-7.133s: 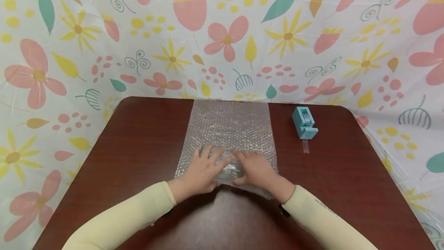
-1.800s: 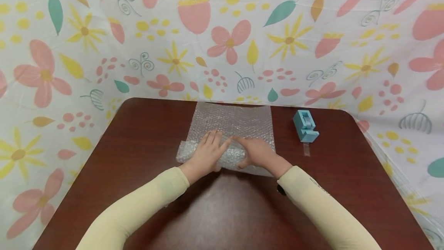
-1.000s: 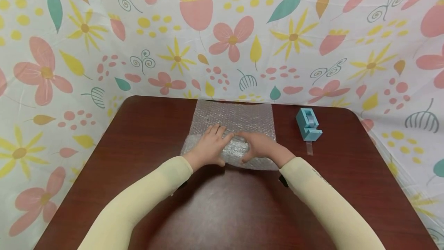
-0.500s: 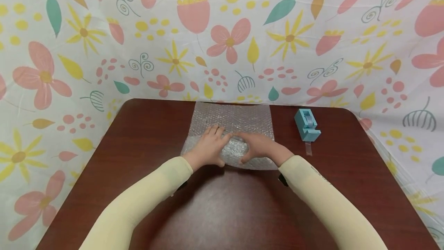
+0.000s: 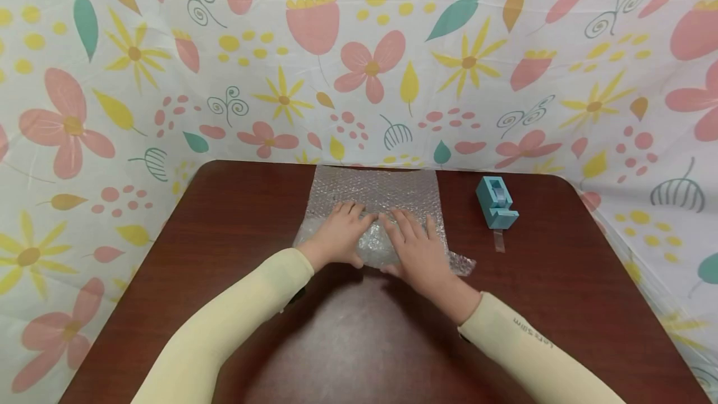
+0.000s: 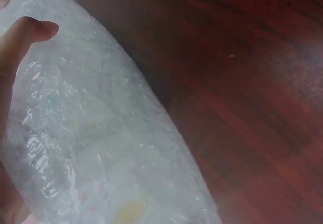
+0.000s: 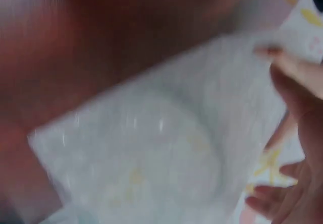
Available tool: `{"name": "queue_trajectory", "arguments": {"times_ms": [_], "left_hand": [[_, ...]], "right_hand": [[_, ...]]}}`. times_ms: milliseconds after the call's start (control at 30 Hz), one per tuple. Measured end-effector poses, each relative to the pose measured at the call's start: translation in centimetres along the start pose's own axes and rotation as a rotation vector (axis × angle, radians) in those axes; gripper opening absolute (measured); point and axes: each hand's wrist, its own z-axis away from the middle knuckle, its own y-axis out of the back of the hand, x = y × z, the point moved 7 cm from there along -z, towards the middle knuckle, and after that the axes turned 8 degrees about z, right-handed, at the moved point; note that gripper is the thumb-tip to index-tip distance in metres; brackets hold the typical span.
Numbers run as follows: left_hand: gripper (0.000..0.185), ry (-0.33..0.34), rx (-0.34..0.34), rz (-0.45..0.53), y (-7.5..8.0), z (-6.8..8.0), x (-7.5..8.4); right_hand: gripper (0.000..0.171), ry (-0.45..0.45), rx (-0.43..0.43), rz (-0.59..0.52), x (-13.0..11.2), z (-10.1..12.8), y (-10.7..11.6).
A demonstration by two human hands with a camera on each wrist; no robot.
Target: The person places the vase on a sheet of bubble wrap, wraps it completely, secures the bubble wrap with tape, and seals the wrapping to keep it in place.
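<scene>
A sheet of bubble wrap [image 5: 376, 187] lies flat toward the table's back edge, its near part folded over a clear object. In the right wrist view a rounded outline shows faintly through the wrap [image 7: 151, 148]; the object's kind is hidden. My left hand [image 5: 336, 237] holds the left side of the wrapped bundle [image 5: 374, 237], fingers over the top and thumb at the front. On the bundle's right side rests my right hand [image 5: 419, 257], its fingers straight and spread. A flap of wrap [image 5: 462, 264] sticks out beyond this hand.
At the right back of the brown table [image 5: 247, 204] stands a light blue tape dispenser [image 5: 497, 203]. A strip of clear tape [image 5: 499, 241] hangs from its front onto the tabletop. Behind the table hangs a floral cloth [image 5: 359, 61].
The wrap has been folded over the clear object and the bundle rolled away from me. Lately my right hand has loosened and straightened its fingers, and a flap has emerged at right.
</scene>
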Motion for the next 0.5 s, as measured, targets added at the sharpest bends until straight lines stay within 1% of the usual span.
{"name": "queue_trajectory", "arguments": {"times_ms": [100,233,400,500], "left_hand": [[0.102,0.003,-0.014,0.001,0.1,-0.4,-0.2],[0.1,0.004,-0.039,0.04,0.1,-0.6,-0.5],[0.099,0.011,-0.05,0.12,0.2,-0.4,-1.0],[0.099,0.014,-0.052,0.14,0.3,-0.2,-1.2]], "right_hand": [[0.106,-0.017,0.032,0.047,-1.2,1.3,-0.4],[0.108,0.003,0.057,0.117,-2.4,2.3,-1.6],[0.108,0.066,0.125,0.212,-2.6,2.0,-2.3],[0.108,0.105,0.148,0.239,-2.5,1.4,-2.4]]}}
